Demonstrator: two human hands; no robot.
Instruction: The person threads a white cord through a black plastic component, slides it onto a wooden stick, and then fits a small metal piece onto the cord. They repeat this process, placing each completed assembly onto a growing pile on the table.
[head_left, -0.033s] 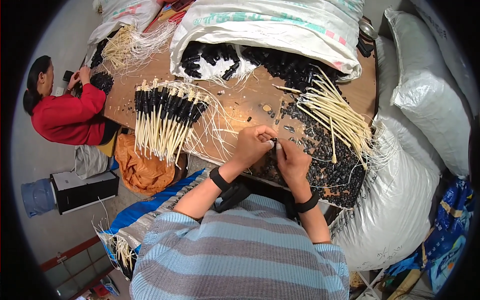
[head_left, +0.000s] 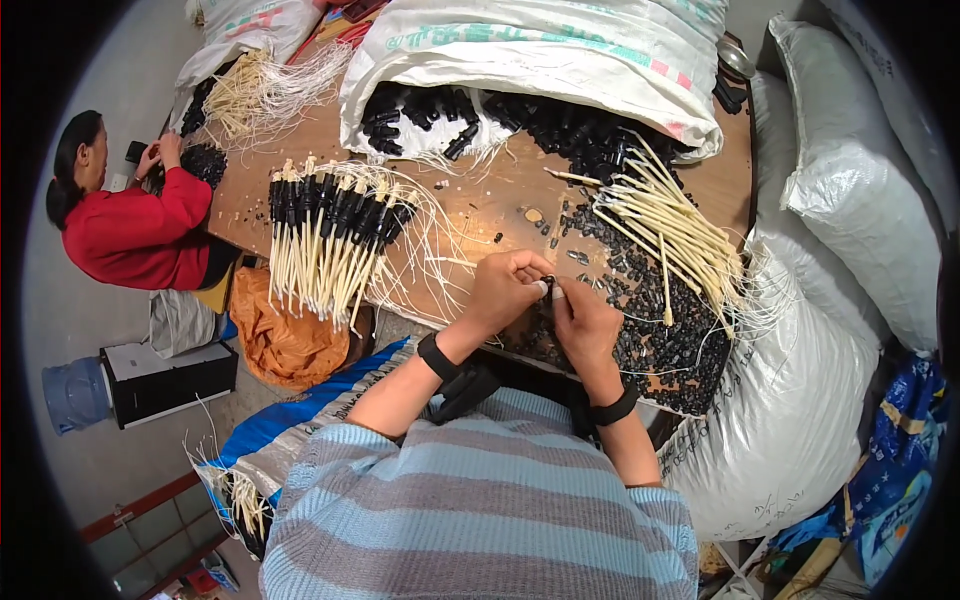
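My left hand (head_left: pixel 506 291) and my right hand (head_left: pixel 589 325) meet over the near edge of the wooden table (head_left: pixel 470 215). Between their pinched fingertips is a small black part (head_left: pixel 549 281), too small and covered to make out fully. Under and right of my right hand spreads a layer of small black pieces (head_left: pixel 655 350). A bundle of cream-coloured sleeved wires (head_left: pixel 660 225) lies across these pieces. Left of my hands, a row of cream wires with black sockets (head_left: pixel 330 215) on their ends rests at the table edge, loose white wires trailing toward my left hand.
A large white woven sack (head_left: pixel 540 65) lies open at the back, black sockets (head_left: pixel 575 130) spilling out. Full white sacks (head_left: pixel 790 400) stand along the right. At far left a co-worker in a red top (head_left: pixel 140 230) handles things by another pile. An orange bag (head_left: pixel 280 335) sits below the table.
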